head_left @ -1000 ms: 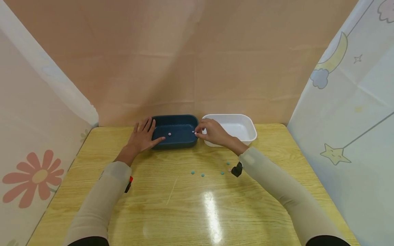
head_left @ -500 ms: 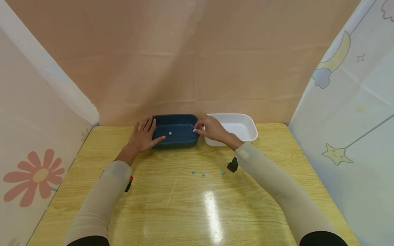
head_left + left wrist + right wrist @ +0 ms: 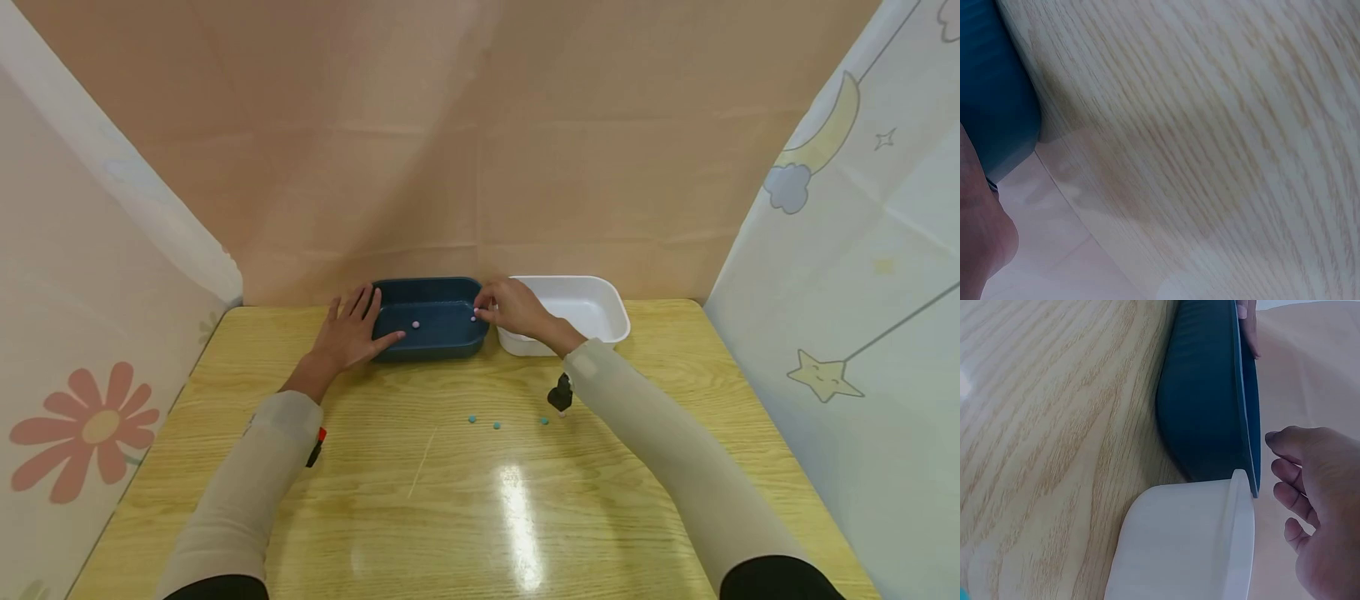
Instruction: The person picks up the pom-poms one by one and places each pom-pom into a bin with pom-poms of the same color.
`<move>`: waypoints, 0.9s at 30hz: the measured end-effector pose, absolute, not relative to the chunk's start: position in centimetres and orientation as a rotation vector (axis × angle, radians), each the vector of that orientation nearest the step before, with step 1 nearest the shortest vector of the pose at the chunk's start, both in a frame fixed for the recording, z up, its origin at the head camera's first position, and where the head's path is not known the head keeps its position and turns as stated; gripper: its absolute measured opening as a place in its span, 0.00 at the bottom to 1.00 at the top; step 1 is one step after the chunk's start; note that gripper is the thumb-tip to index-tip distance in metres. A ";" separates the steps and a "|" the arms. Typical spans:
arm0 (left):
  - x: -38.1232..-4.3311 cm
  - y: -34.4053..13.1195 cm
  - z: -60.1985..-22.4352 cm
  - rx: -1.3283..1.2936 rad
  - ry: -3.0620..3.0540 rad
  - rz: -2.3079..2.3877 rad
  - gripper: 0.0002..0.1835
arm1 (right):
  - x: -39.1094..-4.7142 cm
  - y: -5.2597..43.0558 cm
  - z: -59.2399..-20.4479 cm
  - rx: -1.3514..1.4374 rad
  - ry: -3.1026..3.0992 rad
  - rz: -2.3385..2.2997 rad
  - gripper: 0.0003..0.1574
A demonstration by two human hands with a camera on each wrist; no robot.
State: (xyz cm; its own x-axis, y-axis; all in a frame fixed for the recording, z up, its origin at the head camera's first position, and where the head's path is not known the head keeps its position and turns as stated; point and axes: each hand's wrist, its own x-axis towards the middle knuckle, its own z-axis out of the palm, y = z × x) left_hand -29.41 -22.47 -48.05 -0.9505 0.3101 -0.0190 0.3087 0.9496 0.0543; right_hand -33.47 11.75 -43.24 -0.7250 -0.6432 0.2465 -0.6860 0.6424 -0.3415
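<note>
My right hand (image 3: 516,307) hangs over the near-right end of a dark blue rectangular tub (image 3: 431,350), its fingers curled in toward the thumb. A tiny pale pink bead shows at its pinched fingertips in the head view. In the right wrist view the curled fingers (image 3: 1291,500) hover beside the tub's rim, and the bead is hidden. Inside the tub lie two pink beads, one near the middle (image 3: 416,325) and a smaller one (image 3: 473,319) by the right wall. With fingers spread, my left hand (image 3: 347,335) rests on the tub's left end.
A white tub (image 3: 603,337) stands right beside the blue one, under my right wrist. Several turquoise beads (image 3: 497,426) lie on the wooden table (image 3: 420,533), with one pink bead (image 3: 562,414) near them. Fabric walls (image 3: 615,167) enclose the back and sides.
My right hand has shifted slightly up and back, its fingertips rising from the tub's right wall. My left hand and both tubs stay where they were.
</note>
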 end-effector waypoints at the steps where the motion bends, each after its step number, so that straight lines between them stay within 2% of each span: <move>1: -29.4 -22.4 -48.0 0.490 3.074 0.082 0.57 | -33.5 11.7 -43.3 1.113 -2.759 0.638 0.09; 27: -29.4 -22.4 -47.8 0.473 3.066 0.058 0.56 | -34.3 11.6 -43.6 1.082 -2.766 0.627 0.07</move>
State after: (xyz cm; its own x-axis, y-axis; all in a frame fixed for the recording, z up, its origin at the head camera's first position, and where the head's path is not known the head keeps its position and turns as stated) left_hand -29.38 -22.36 -47.80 -0.9528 0.3020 -0.0322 0.3005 0.9528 0.0425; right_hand -34.33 11.57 -43.56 -0.7413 -0.6257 0.2430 -0.6693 0.6617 -0.3380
